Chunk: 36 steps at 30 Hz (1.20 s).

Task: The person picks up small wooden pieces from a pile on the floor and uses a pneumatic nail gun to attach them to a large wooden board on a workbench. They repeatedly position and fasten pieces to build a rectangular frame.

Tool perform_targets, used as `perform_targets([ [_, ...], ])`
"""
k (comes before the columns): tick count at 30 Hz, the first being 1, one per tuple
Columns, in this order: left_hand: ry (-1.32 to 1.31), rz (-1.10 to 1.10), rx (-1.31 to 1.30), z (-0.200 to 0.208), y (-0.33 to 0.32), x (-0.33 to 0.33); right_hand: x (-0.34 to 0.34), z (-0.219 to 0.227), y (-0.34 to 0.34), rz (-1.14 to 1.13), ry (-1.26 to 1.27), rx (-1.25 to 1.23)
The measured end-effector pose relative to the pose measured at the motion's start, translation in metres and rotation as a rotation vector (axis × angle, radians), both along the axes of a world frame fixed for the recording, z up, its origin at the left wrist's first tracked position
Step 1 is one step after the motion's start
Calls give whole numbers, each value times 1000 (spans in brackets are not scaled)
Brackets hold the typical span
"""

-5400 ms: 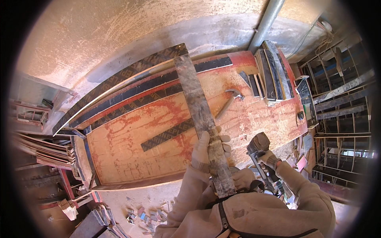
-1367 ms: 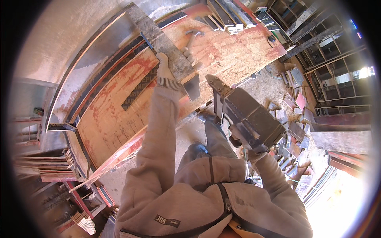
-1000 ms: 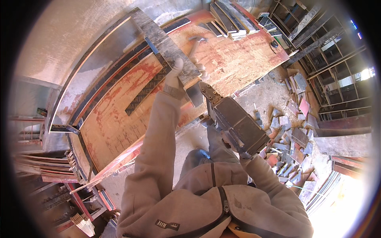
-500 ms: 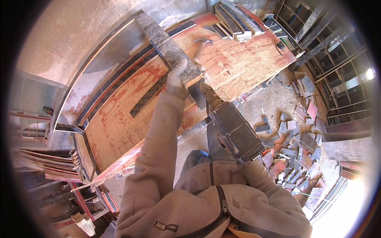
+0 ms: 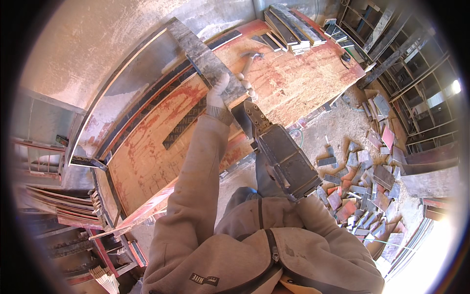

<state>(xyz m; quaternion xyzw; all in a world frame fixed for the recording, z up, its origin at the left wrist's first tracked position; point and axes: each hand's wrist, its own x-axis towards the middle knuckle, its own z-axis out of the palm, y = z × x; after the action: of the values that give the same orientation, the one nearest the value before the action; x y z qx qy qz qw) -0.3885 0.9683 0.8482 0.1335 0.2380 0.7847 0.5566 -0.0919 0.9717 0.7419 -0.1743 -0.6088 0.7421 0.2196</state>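
Note:
My left hand [image 5: 220,89], in a pale glove with a ribbed cuff, is closed around the near end of a dark-faced board [image 5: 198,49]. This board forms one side of a long panel frame [image 5: 120,78] that stands raised over the workbench. A dusty dark nail gun [image 5: 288,159] points away from me, its perforated nose [image 5: 253,115] close to the board's near end. My right sleeve [image 5: 318,215] leads to the back of the nail gun. My right hand is hidden behind the tool's body, which is held up in the air.
On the sawdust-covered workbench [image 5: 298,73] lie a hammer [image 5: 253,59] and stacked dark strips [image 5: 289,29]. Wood offcuts [image 5: 360,196] are heaped on the floor at right. Stacked panels [image 5: 68,203] stand at left, metal racking [image 5: 416,83] at far right.
The nail gun has shifted slightly left, its nose now nearer the end of the board. My left hand keeps its grip, and the frame has moved only slightly in view.

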Motion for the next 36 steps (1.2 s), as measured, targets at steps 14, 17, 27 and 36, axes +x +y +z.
perform_targets([
  [14, -41, -36, 56, 0, -1, -1, -4, -2, -3, 24, -6, 1],
  [17, 12, 21, -11, -3, -1, -3, -6, -3, -5, 35, -3, -5],
  [27, 33, 63, -38, 3, 0, 2, -8, -3, -9, 21, -15, -22],
  [36, 108, 125, -138, 7, -7, 5, 18, 11, -8, -2, -52, -69],
])
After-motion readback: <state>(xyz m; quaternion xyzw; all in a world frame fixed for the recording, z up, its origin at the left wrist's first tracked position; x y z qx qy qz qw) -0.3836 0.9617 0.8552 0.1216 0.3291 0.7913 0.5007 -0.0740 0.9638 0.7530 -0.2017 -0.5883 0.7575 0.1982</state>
